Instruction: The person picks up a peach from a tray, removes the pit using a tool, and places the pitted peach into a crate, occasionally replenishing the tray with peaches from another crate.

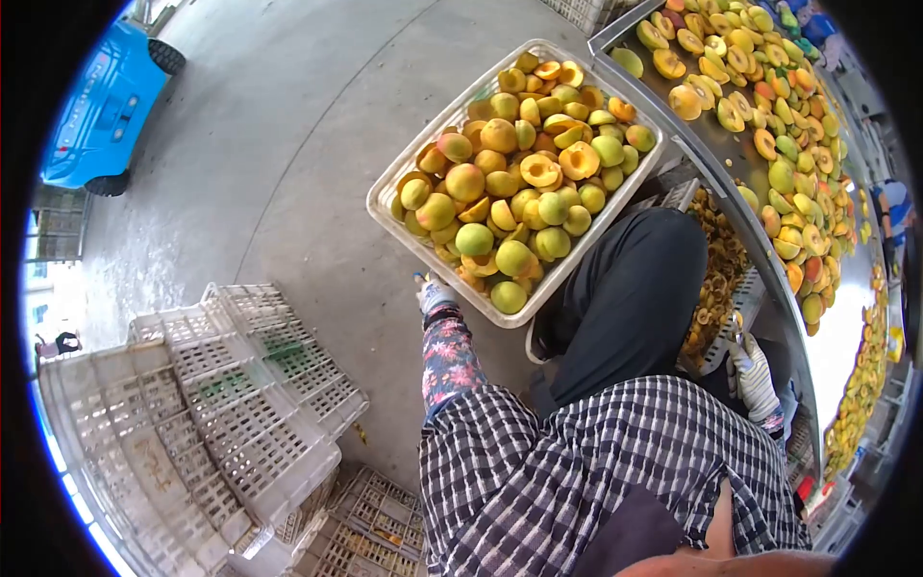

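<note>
My left hand (437, 293), in a pale glove below a floral sleeve, is just off the near left side of a white plastic crate (423, 149). Its fingers are small and partly hidden, and I cannot tell whether they hold anything. Whole and halved yellow-green peaches (500, 183) fill the crate, some showing hollow orange centres. At the right, beside the metal table edge, my right hand (755, 375) wears a striped glove. It is closed around a small metal tool (737, 325) that points upward. Below the table, a lower crate (745, 303) contains brown peach pits (711, 279).
A steel table (707, 144) carrying many peach halves (788, 163) curves along the right. Stacked white crates (231, 394) stand at lower left, with more crates (365, 524) at the bottom. A blue vehicle (111, 106) is at upper left on the concrete floor (288, 125).
</note>
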A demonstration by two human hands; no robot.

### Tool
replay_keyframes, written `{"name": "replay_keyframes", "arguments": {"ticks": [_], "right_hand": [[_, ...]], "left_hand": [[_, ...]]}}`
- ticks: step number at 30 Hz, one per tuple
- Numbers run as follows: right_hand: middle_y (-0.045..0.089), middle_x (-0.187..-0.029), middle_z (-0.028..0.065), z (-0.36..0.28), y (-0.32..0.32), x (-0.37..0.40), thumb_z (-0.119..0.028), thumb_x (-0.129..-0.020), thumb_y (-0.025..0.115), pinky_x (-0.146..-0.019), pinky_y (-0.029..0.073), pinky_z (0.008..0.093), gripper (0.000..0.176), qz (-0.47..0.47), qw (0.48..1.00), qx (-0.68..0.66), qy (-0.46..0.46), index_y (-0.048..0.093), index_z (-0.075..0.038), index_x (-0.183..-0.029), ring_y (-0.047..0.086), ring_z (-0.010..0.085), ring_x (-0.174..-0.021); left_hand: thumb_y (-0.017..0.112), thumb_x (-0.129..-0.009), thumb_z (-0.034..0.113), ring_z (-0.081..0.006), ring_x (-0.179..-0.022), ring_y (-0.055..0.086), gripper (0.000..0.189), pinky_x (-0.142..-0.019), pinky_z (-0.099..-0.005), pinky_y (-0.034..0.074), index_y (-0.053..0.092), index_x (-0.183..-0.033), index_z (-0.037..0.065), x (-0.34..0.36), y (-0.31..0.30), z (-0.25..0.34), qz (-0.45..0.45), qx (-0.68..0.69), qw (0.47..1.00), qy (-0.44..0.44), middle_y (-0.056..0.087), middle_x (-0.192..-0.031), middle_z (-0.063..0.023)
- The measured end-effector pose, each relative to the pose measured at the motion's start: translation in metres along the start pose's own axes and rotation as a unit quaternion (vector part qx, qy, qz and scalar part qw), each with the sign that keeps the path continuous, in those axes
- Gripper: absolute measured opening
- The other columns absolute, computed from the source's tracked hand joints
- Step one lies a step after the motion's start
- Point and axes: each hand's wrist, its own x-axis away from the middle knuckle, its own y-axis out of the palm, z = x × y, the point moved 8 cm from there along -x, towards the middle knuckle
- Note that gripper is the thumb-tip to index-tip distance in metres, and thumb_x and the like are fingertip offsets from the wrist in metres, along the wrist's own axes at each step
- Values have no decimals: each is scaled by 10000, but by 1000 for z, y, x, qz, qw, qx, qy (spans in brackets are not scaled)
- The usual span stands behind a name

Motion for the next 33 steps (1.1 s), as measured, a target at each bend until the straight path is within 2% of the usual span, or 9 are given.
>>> {"name": "replay_keyframes", "arguments": {"ticks": [2,5,7,12,17,24,28,31,33], "right_hand": [[462,-610,-6,7,-6,-1,-396,-987,535,-327,316,221,404,-4,1000,5,9,493,-85,-1241,393,84,-372],[482,-669,-20,6,-5,3,-351,-978,545,-407,343,216,392,-2,999,16,31,513,-68,-1248,418,71,-460],[524,-793,-50,-21,7,14,-266,-965,568,-563,389,199,332,-3,997,4,75,563,-46,-1215,473,38,-636],[597,-978,23,-25,16,1,-278,-978,537,-718,456,236,411,-18,993,110,41,522,14,-1267,536,90,-804],[466,-594,-14,-25,25,-5,-364,-988,524,-335,318,216,320,-14,998,67,-15,510,-78,-1130,404,80,-376],[472,-601,-2,-25,32,-5,-380,-989,519,-334,325,211,322,-29,999,15,23,500,-76,-1095,412,81,-372],[473,-604,4,-22,31,-5,-390,-987,521,-327,331,212,323,-41,999,-1,16,483,-75,-1051,417,88,-364],[475,-606,4,-10,23,-9,-392,-985,525,-317,331,219,324,-29,999,17,36,468,-74,-1013,415,92,-358],[496,-637,0,-5,21,-11,-390,-970,563,-385,378,228,381,-40,997,15,59,491,-61,-1149,474,88,-441]], "left_hand": [[643,-890,392,-419,-1302,475,792,-1073,-509,415,246,-1543,186,-12,19,-13,-23,112,988,-106,348,-1519,-223],[640,-889,417,-402,-1321,467,832,-1071,-523,409,202,-1542,145,-30,39,-20,-61,57,994,-76,402,-1470,-255],[637,-891,410,-394,-1317,475,808,-1068,-515,414,231,-1528,123,-52,58,-35,-56,45,996,-54,429,-1448,-261],[634,-898,377,-370,-1248,555,706,-1022,-475,462,335,-1452,58,-64,54,-43,-40,-8,998,-57,551,-1332,-265],[557,-964,264,-353,-1128,637,385,-899,-414,547,532,-1302,82,-65,56,-41,-71,-185,980,20,631,-1250,-173],[605,-932,245,-333,-1220,561,407,-972,-408,520,548,-1313,114,-23,35,-41,-1,-156,987,-37,498,-1359,-179],[732,-819,255,-350,-1204,558,498,-988,-416,505,576,-1278,138,34,7,-30,12,-74,994,-83,505,-1331,-188],[769,-771,263,-360,-1123,597,423,-945,-427,507,645,-1145,109,34,15,-48,65,-105,992,21,582,-1215,-194],[791,-748,275,-357,-1041,625,363,-901,-429,508,675,-1024,70,43,4,-56,84,-85,992,37,636,-1095,-192]]}}
